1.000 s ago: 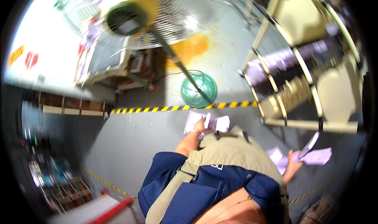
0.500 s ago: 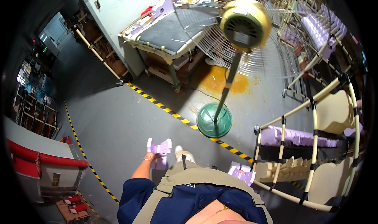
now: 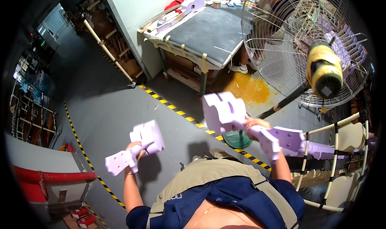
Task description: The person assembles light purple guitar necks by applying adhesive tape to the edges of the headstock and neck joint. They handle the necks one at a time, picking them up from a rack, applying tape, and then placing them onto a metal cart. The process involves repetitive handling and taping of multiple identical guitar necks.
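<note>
Lilac ukuleles [image 3: 152, 137] fill my left hand [image 3: 134, 145], closed round them at near left; my right hand [image 3: 256, 123] grips a second lilac bunch [image 3: 220, 111], nearer than the pedestal fan [image 3: 326, 66]. I judge this a carrying step; the next move calls for firm grips, clear of the fan.

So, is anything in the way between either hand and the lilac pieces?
Nothing visible is: the left hand and right hand each grip lilac pieces directly. The standing fan's green base shows beyond the right hand's pieces, not between.
</note>
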`<act>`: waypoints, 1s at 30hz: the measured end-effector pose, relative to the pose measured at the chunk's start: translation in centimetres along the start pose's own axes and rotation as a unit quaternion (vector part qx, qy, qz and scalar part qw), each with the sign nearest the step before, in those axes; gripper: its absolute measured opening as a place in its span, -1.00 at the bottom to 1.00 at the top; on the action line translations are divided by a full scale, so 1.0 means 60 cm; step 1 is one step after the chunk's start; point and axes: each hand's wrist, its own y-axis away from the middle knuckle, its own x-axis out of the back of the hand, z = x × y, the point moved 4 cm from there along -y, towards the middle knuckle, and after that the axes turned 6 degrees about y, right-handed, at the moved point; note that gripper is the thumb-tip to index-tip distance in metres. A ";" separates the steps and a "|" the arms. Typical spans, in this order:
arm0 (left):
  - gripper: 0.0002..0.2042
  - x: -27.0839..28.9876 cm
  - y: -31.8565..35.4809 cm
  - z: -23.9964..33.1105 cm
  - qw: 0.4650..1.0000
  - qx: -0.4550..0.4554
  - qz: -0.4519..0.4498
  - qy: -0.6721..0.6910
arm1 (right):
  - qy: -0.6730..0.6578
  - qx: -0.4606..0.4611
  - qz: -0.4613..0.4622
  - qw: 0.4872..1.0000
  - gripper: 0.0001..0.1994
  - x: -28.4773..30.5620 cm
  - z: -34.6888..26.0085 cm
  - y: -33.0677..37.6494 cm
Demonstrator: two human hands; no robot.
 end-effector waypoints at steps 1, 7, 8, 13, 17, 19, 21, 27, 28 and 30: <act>-0.72 0.033 -0.034 0.014 0.997 -0.061 0.004 -0.057 | 0.042 0.068 -0.005 0.997 -0.95 -0.008 -0.045 -0.054; -0.75 0.119 -0.295 0.171 0.985 -0.159 0.010 -0.065 | 0.152 0.239 0.072 0.956 -0.78 -0.037 -0.151 -0.273; -0.75 0.103 -0.357 0.171 0.977 -0.204 -0.016 -0.065 | 0.187 0.248 0.108 0.944 -0.79 -0.039 -0.153 -0.292; -0.77 0.057 -0.613 0.277 0.927 -0.344 -0.114 -0.097 | 0.253 0.295 0.189 0.902 -0.77 -0.041 -0.115 -0.466; -0.76 -0.010 -0.780 0.324 0.888 -0.423 -0.130 -0.123 | 0.267 0.289 0.235 0.889 -0.76 -0.037 -0.075 -0.582; -0.75 -0.058 -0.870 0.320 0.879 -0.441 -0.156 -0.096 | 0.273 0.276 0.273 0.880 -0.77 -0.026 -0.047 -0.626; -0.77 -0.110 -0.965 0.289 0.870 -0.459 -0.170 -0.063 | 0.284 0.254 0.305 0.873 -0.78 -0.021 -0.010 -0.678; -0.80 -0.243 -1.184 0.228 0.818 -0.529 -0.227 -0.011 | 0.352 0.230 0.379 0.825 -0.79 -0.005 0.026 -0.787; -0.79 -0.266 -1.221 0.207 0.810 -0.535 -0.240 0.012 | 0.356 0.211 0.397 0.819 -0.79 -0.010 0.038 -0.807; -0.79 -0.303 -1.276 0.174 0.806 -0.537 -0.247 0.034 | 0.382 0.205 0.414 0.800 -0.80 -0.010 0.068 -0.841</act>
